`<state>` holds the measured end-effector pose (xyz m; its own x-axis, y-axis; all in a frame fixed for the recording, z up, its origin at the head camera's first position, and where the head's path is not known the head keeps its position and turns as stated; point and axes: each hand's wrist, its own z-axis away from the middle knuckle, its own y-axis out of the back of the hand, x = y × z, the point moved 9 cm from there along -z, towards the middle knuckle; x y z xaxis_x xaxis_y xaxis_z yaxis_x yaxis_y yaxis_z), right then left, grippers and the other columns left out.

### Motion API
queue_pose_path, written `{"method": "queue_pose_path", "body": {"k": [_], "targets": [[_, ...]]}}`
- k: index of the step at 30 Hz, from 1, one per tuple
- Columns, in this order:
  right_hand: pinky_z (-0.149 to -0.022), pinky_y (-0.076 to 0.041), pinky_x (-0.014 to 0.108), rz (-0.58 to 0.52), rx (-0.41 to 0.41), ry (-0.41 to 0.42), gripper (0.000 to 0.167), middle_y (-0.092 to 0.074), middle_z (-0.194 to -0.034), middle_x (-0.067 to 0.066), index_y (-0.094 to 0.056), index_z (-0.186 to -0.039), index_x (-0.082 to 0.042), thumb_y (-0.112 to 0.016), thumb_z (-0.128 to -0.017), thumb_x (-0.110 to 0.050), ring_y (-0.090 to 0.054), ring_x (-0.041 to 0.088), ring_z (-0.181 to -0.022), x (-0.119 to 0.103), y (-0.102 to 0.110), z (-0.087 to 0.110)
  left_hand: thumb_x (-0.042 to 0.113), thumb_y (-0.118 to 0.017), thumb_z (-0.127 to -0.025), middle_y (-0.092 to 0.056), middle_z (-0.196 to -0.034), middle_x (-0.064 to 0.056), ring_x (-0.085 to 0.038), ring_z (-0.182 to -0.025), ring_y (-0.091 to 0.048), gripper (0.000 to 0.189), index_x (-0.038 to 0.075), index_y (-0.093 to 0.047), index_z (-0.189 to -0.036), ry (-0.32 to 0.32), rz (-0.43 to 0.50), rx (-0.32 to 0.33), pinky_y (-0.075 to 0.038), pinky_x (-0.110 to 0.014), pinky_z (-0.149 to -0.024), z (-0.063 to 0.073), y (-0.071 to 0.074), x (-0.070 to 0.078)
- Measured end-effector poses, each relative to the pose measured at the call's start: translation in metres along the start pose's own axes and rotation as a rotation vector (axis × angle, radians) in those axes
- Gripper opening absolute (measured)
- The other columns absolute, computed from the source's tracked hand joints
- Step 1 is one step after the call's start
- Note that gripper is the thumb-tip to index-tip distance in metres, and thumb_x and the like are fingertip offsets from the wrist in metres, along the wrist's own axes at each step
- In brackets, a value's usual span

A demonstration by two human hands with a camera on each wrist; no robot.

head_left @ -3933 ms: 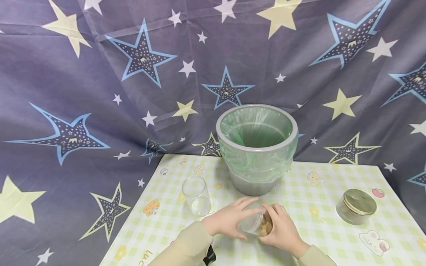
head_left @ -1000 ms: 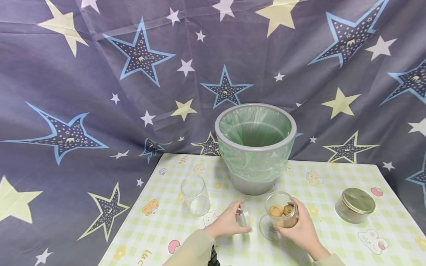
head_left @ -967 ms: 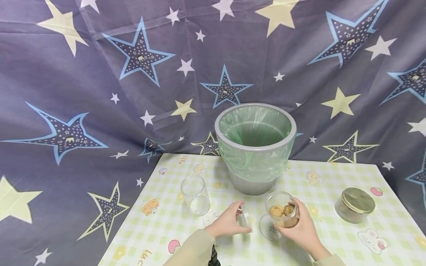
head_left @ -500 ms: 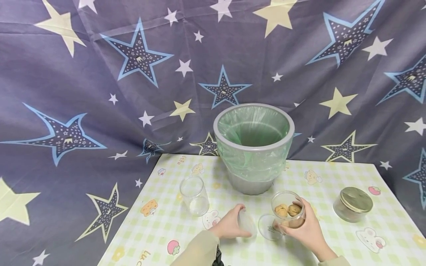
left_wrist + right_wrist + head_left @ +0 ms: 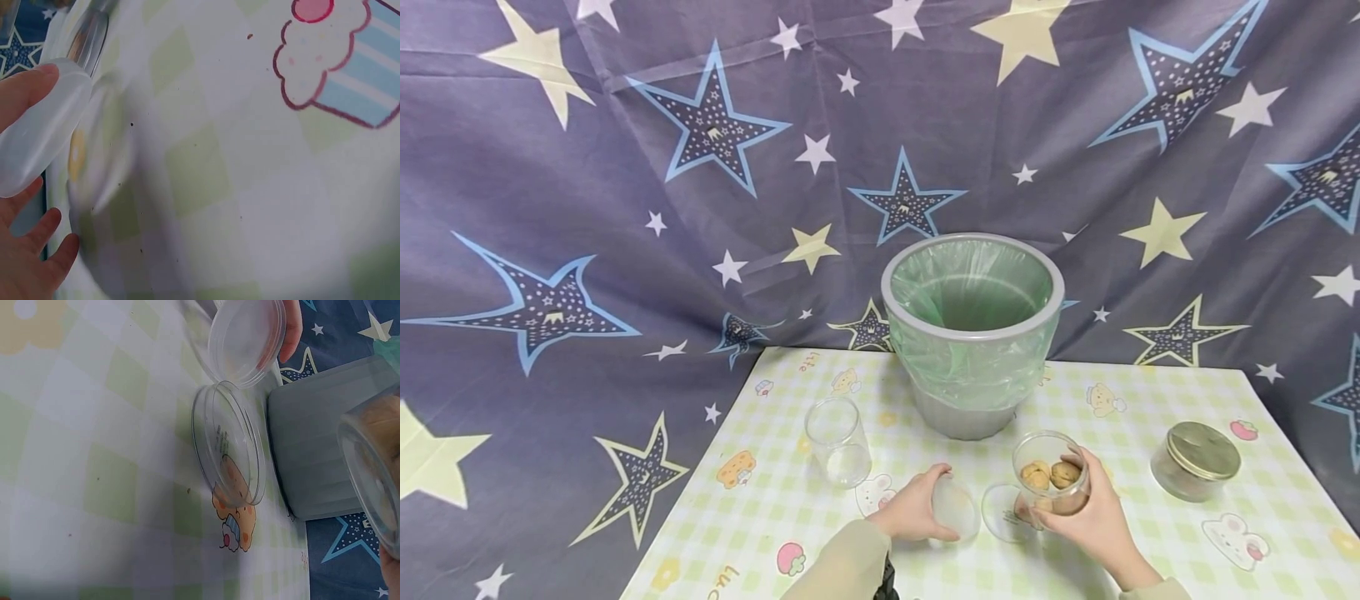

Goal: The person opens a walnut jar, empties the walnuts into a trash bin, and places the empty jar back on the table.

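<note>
My left hand (image 5: 916, 508) pinches a translucent round plastic lid (image 5: 957, 510) between thumb and fingers, just above the table; the left wrist view shows the thumb over this lid (image 5: 47, 134). My right hand (image 5: 1101, 517) grips a clear jar (image 5: 1026, 457), its mouth uncovered and tilted toward me. Several walnuts (image 5: 1035, 475) are inside. Between the hands a shallow, clear round dish (image 5: 1002, 515) like a petri dish lies flat on the table. In the right wrist view this dish (image 5: 231, 437) appears below the raised jar (image 5: 372, 481).
A grey bin (image 5: 967, 421) with a green liner stands behind the hands. Left of it is an uncovered clear jar (image 5: 838, 446). A gold-lidded jar (image 5: 1197, 462) sits at the right. A starry curtain (image 5: 625, 250) hangs behind the checked table (image 5: 752, 508).
Both hands were together on the jar; the lid is now off and apart in my left hand, turned face up toward me. My right hand has shifted the jar slightly right.
</note>
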<state>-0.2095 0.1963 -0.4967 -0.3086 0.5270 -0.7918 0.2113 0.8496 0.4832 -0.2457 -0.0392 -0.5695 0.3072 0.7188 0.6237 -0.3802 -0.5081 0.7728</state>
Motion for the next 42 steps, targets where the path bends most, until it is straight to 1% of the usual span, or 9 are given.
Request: {"method": "queue_pose_path", "body": {"k": [6,11,21,23,27,33,36,39,42], "targets": [[-0.085,-0.029,-0.002,0.012,-0.007,-0.002,0.102,-0.053,-0.122,0.018,-0.034,-0.138,0.002,-0.092,-0.055,-0.013,-0.035,-0.018,-0.103,0.0,0.001,-0.002,0.033,-0.085,-0.066,-0.05,-0.137,-0.006,-0.025,-0.126,-0.046,0.094,0.006,-0.036,-0.142,-0.015,-0.031,-0.025,-0.04,-0.034,-0.106,-0.003,-0.001,-0.003],[-0.084,-0.03,-0.001,0.012,-0.007,-0.005,0.101,-0.053,-0.122,0.018,-0.035,-0.137,0.002,-0.092,-0.055,-0.013,-0.036,-0.018,-0.103,0.001,0.001,-0.002,0.031,-0.085,-0.064,-0.049,-0.137,-0.007,-0.025,-0.127,-0.044,0.093,0.006,-0.038,-0.14,-0.025,-0.048,-0.02,-0.039,-0.034,-0.107,-0.004,-0.002,-0.007],[-0.085,-0.029,-0.003,-0.001,0.002,0.013,0.101,-0.054,-0.121,0.017,-0.036,-0.137,0.002,-0.092,-0.054,-0.013,-0.036,-0.017,-0.103,0.001,0.001,-0.002,0.031,-0.087,-0.064,-0.041,-0.139,-0.012,-0.03,-0.129,-0.036,0.092,0.009,-0.037,-0.138,0.011,-0.068,-0.039,-0.041,-0.047,-0.104,-0.001,-0.004,-0.01],[-0.085,-0.029,-0.003,-0.002,0.001,0.012,0.101,-0.054,-0.121,0.018,-0.036,-0.137,0.002,-0.092,-0.054,-0.013,-0.036,-0.017,-0.103,0.0,0.001,-0.002,0.032,-0.087,-0.064,-0.039,-0.139,-0.013,-0.03,-0.13,-0.034,0.093,0.009,-0.037,-0.139,0.029,-0.063,-0.048,-0.041,-0.048,-0.104,-0.001,-0.005,-0.012],[-0.084,-0.03,-0.002,0.008,-0.002,0.003,0.101,-0.054,-0.122,0.018,-0.036,-0.137,0.001,-0.092,-0.055,-0.014,-0.036,-0.017,-0.103,0.001,0.001,-0.003,0.032,-0.087,-0.063,-0.038,-0.138,-0.013,-0.031,-0.129,-0.033,0.093,0.01,-0.037,-0.138,0.045,-0.084,-0.047,-0.04,-0.047,-0.104,-0.001,-0.005,-0.012],[-0.084,-0.032,0.001,0.031,-0.014,-0.019,0.102,-0.054,-0.123,0.016,-0.036,-0.138,0.0,-0.092,-0.055,-0.017,-0.036,-0.016,-0.103,0.002,-0.001,-0.003,0.03,-0.088,-0.061,-0.038,-0.134,-0.014,-0.029,-0.126,-0.034,0.09,0.009,-0.041,-0.135,0.024,-0.163,-0.011,-0.038,-0.042,-0.106,-0.001,-0.005,-0.01],[-0.085,-0.032,0.002,0.031,-0.019,-0.027,0.101,-0.054,-0.124,0.016,-0.036,-0.138,0.0,-0.092,-0.055,-0.018,-0.035,-0.016,-0.103,0.002,-0.001,-0.003,0.03,-0.088,-0.06,-0.037,-0.134,-0.014,-0.029,-0.126,-0.034,0.089,0.01,-0.042,-0.133,0.022,-0.187,-0.003,-0.037,-0.042,-0.106,0.001,-0.005,-0.007],[-0.085,-0.029,0.0,0.027,-0.024,-0.032,0.101,-0.053,-0.124,0.017,-0.036,-0.137,0.001,-0.092,-0.055,-0.018,-0.033,-0.018,-0.104,0.002,-0.002,-0.002,0.031,-0.089,-0.06,-0.036,-0.135,-0.014,-0.028,-0.127,-0.033,0.089,0.01,-0.042,-0.134,0.038,-0.199,-0.014,-0.036,-0.043,-0.107,0.004,-0.005,-0.005],[-0.086,-0.026,-0.002,0.026,-0.024,-0.031,0.101,-0.053,-0.124,0.018,-0.036,-0.137,0.002,-0.092,-0.055,-0.017,-0.032,-0.019,-0.104,0.002,-0.003,-0.001,0.034,-0.089,-0.059,-0.035,-0.137,-0.015,-0.029,-0.129,-0.032,0.096,0.01,-0.039,-0.137,0.051,-0.2,-0.037,-0.036,-0.043,-0.107,0.006,-0.006,-0.004]]}}
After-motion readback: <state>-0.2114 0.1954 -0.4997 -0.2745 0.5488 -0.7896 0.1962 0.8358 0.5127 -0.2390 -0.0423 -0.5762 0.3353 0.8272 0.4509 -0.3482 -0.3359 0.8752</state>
